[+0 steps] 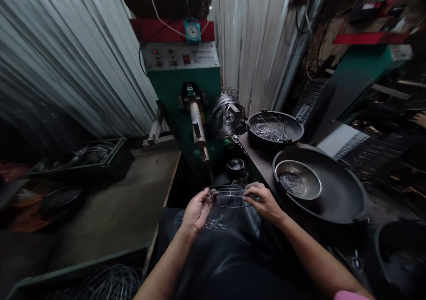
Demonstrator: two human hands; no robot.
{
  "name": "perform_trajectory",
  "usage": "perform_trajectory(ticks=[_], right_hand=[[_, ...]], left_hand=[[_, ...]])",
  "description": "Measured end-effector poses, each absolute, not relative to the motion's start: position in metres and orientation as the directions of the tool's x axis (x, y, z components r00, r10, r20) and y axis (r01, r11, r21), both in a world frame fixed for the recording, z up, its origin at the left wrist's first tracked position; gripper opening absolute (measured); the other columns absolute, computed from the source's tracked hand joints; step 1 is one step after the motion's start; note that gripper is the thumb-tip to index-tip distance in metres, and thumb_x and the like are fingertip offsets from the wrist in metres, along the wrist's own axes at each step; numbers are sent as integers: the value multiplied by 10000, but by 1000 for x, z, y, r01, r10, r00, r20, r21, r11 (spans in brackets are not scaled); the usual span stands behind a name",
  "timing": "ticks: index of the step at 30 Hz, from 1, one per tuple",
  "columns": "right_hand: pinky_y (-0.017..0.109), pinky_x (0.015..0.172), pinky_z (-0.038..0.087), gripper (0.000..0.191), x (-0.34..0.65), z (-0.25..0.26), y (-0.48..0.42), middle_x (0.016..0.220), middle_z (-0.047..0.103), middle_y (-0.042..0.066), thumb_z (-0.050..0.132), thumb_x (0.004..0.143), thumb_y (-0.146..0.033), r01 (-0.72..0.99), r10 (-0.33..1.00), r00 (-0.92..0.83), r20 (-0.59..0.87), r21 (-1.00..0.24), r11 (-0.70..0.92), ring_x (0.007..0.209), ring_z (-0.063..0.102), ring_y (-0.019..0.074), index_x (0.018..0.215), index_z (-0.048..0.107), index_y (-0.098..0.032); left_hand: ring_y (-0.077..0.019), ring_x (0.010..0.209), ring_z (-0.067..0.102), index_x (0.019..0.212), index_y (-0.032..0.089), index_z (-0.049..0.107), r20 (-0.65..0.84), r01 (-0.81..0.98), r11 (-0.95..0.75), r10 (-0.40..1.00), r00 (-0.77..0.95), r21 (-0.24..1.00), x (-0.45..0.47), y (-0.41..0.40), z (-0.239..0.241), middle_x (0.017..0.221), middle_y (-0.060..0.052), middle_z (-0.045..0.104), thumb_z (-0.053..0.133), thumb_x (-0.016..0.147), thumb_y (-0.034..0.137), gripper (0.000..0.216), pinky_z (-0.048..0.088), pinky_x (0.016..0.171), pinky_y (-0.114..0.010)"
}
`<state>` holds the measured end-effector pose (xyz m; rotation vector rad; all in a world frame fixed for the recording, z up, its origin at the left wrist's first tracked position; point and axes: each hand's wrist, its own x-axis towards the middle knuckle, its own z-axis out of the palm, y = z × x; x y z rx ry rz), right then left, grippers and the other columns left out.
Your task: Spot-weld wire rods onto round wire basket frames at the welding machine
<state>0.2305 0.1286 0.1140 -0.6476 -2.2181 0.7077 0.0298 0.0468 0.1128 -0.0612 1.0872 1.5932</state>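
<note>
Both my hands hold a round wire rack [229, 195] level over my lap. My left hand [197, 211] pinches its left rim, and my right hand [264, 201] grips the right rim with fingers curled. Just under the rack, several short wire pieces [218, 223] lie on the black apron [226, 251] covering my lap. The green welding machine [184, 100] stands directly ahead, its arm [197, 124] pointing down toward the rack.
To the right, a large black pan [336, 193] holds a steel bowl [299, 180] of small wire pieces. Behind it, a smaller black pan [276, 129] holds a wire grid. Wire rings [226, 113] hang beside the machine. Crates of wire [93, 155] sit left; another person's hand [420, 119] is far right.
</note>
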Motion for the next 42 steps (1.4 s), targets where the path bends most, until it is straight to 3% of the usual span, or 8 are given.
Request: perform_trajectory(ticks=[3,6,8,11,13,17,26,42], right_hand=[[330,762,431,155,228,118,134,796,632,49,586,817,-336,216,633,-629,452,-680,700,807,582,181,743,620,-204],[327,772,433,155,231,120,139,771,627,44,600,801,-328,202,662,-624,416,-732,650,805,581,181,722,619,-196],[325,779,434,160,235,122,144,758,623,38,608,790,-328,196,683,-619,388,-766,612,795,580,179,707,618,-193],[313,763,446,178,241,122,150,750,613,31,614,779,-338,174,720,-601,345,-823,540,764,579,170,689,611,-185],[301,740,459,195,244,121,153,743,604,27,613,777,-349,157,741,-591,318,-856,493,742,579,163,680,603,-181],[307,758,472,196,247,117,155,772,610,32,620,768,-361,156,772,-541,334,-862,482,774,589,170,691,608,-182],[348,870,458,122,227,106,149,988,627,67,537,836,-251,152,727,-373,576,-735,660,950,590,186,924,616,-222],[350,919,399,115,152,99,139,1104,557,73,607,784,-318,136,659,-641,393,-788,601,1052,520,200,768,648,-212]], left_hand=[[-177,760,640,858,113,587,-490,-592,190,775,-399,783,17,33,100,825,-99,654,575,762,209,136,500,749,-316],[-240,968,593,1133,170,528,-112,25,151,824,-555,988,4,23,90,1071,-112,612,696,639,363,557,431,894,-419],[-283,1162,469,1239,214,467,207,469,19,880,-427,883,-2,23,85,1264,-123,507,754,552,401,767,310,1008,-469],[-316,1252,364,1280,231,431,389,749,-181,914,-110,638,-6,35,77,1335,-135,443,775,529,406,844,153,1065,-525],[-304,1212,415,1271,231,431,431,785,-226,900,-58,577,-4,45,69,1278,-136,495,751,582,369,772,148,1064,-533],[-274,1125,483,1209,236,471,496,744,-234,855,-149,626,8,56,56,1153,-119,552,686,663,296,590,300,1013,-487],[-255,1044,498,1236,250,465,632,761,-311,757,-164,569,7,46,67,1112,-111,517,696,669,288,614,404,921,-419],[-293,1069,497,887,228,611,384,597,-119,859,-338,793,-24,22,94,1035,-92,606,743,513,218,397,249,1021,-457]])
